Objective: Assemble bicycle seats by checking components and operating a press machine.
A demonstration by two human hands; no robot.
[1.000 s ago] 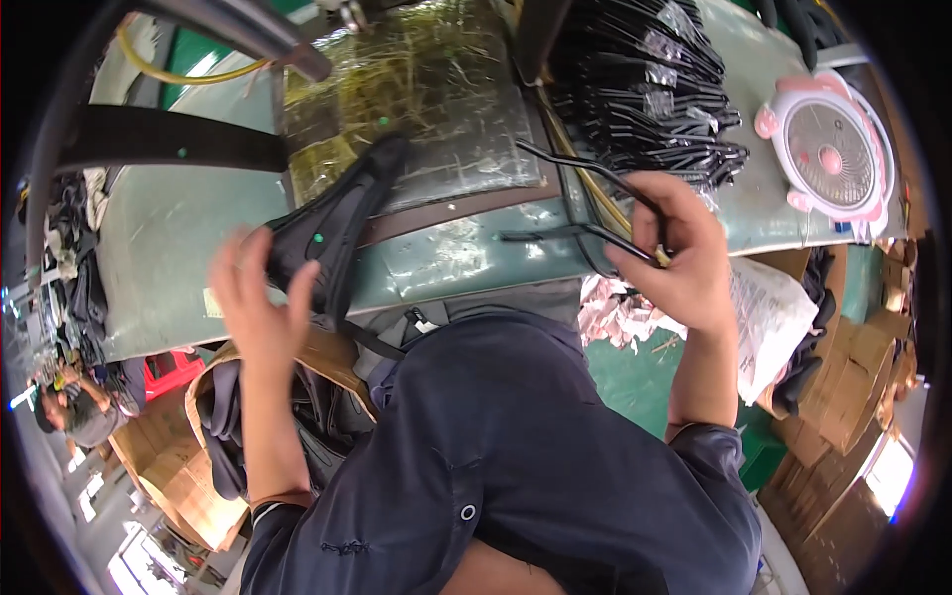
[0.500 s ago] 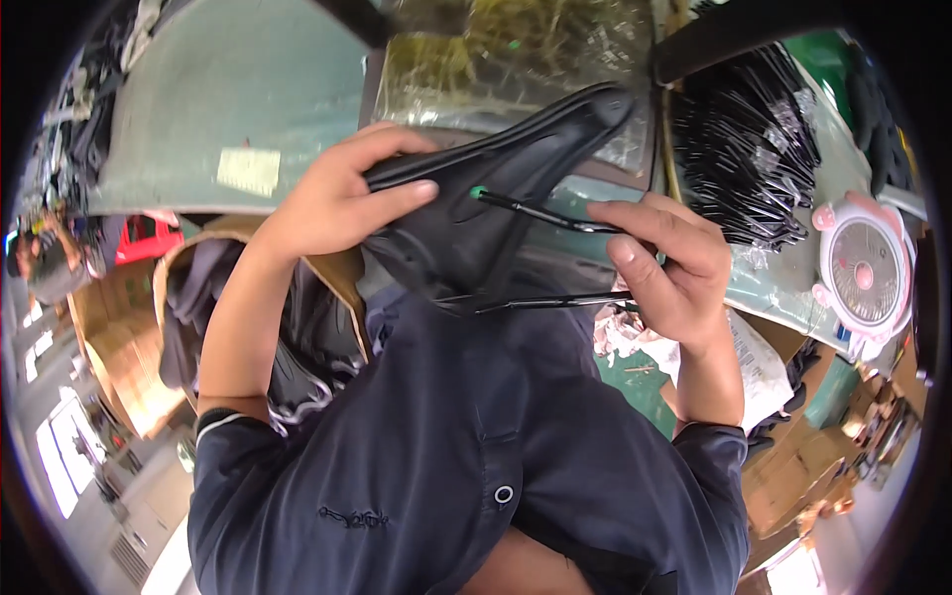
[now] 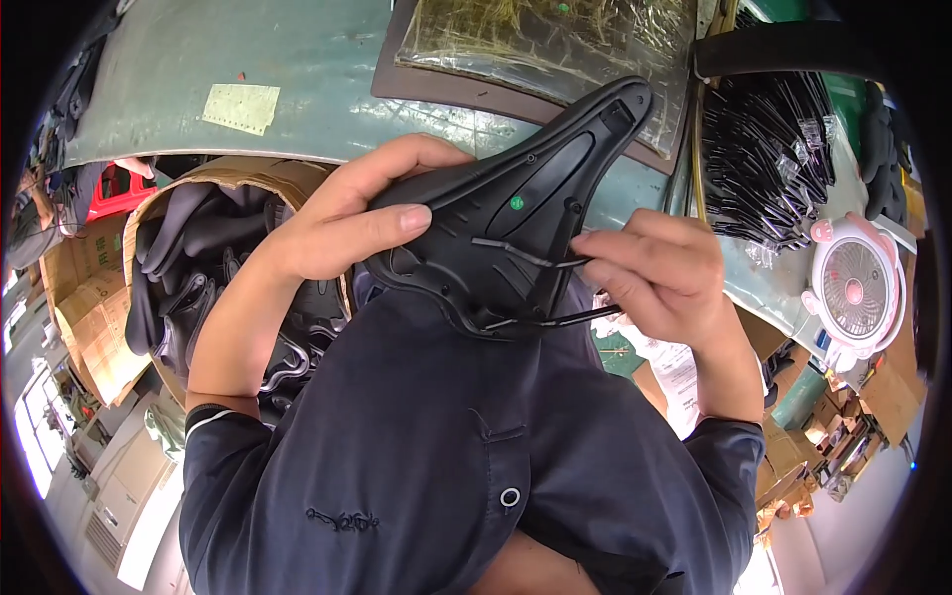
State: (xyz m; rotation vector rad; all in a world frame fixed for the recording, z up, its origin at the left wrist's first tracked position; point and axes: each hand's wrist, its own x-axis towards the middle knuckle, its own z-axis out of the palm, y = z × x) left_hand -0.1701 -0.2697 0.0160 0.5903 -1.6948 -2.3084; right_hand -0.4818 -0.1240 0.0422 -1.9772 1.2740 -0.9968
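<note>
A black bicycle saddle (image 3: pixel 476 220) is held over my lap with its underside facing up and its nose pointing to the upper right. My left hand (image 3: pixel 362 208) is closed on the saddle's left edge, thumb on the underside and fingers around the outer side. Between the thumb and fingertips of my right hand (image 3: pixel 662 273) is a bent black saddle rail (image 3: pixel 535 260). The rail's two arms reach left across the wide rear part of the underside. Whether their ends sit in any socket cannot be made out. A round green sticker (image 3: pixel 516 202) shows on the underside.
At left stands a cardboard box (image 3: pixel 233 171) holding several black saddles. A green table (image 3: pixel 327 69) spans the far side, with a plastic-covered board (image 3: pixel 446 79) and a paper slip (image 3: pixel 241 108) on it. Bundled black rails (image 3: pixel 759 164) and a pink-white fan (image 3: pixel 855 283) are at right.
The saddle has turned so its underside faces up more fully. My right hand has brought the rail lower and left, over the underside. My left hand keeps its hold.
</note>
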